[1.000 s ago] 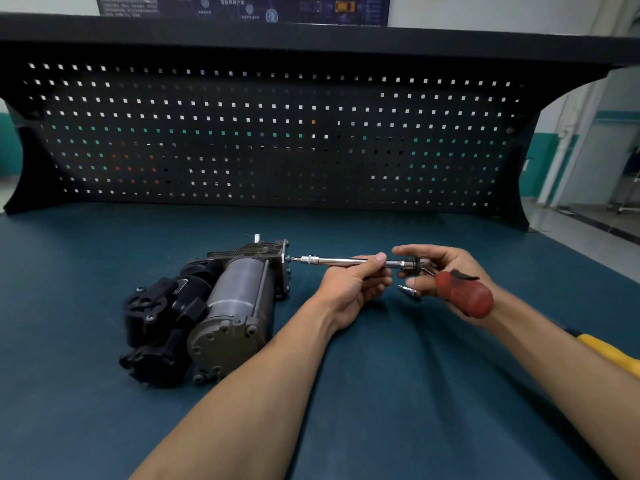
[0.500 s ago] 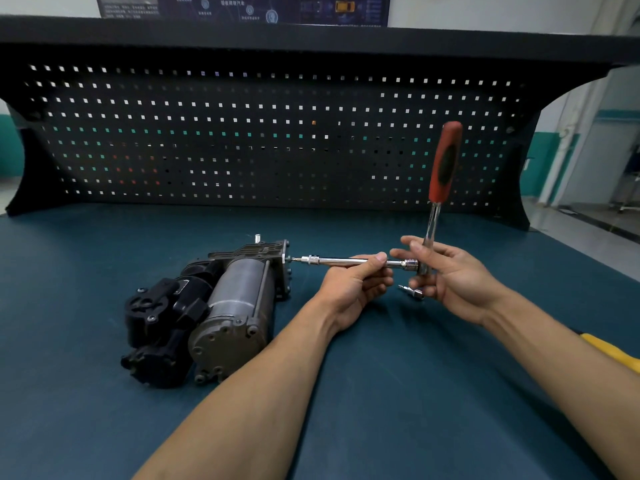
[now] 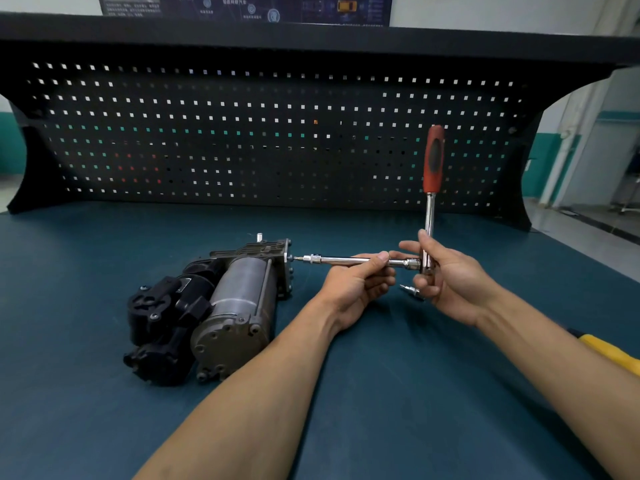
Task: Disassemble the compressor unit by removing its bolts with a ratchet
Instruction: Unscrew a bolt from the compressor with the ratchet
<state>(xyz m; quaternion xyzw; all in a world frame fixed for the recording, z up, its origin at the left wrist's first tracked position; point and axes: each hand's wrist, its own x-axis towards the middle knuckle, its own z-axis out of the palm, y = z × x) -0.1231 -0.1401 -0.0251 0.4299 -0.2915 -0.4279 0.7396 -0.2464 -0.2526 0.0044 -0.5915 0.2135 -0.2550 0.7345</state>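
The compressor unit [image 3: 221, 306] lies on the blue bench mat, a grey metal cylinder with black parts on its left. A long chrome extension bar [image 3: 346, 260] runs level from a bolt on the unit's right end plate to the ratchet head. My left hand [image 3: 356, 289] pinches the bar near its middle. My right hand [image 3: 446, 282] grips the ratchet [image 3: 433, 161] at its head, thumb against the chrome shaft. The red handle stands straight up.
A small chrome socket bit [image 3: 411, 292] lies on the mat just below my right hand. A yellow tool handle [image 3: 609, 353] shows at the right, partly behind my forearm. A black pegboard [image 3: 242, 140] closes off the back of the bench.
The ratchet handle swung from pointing toward me, held in my right palm, up to vertical. Since then it has tilted slightly left. My left hand and the compressor have stayed put.
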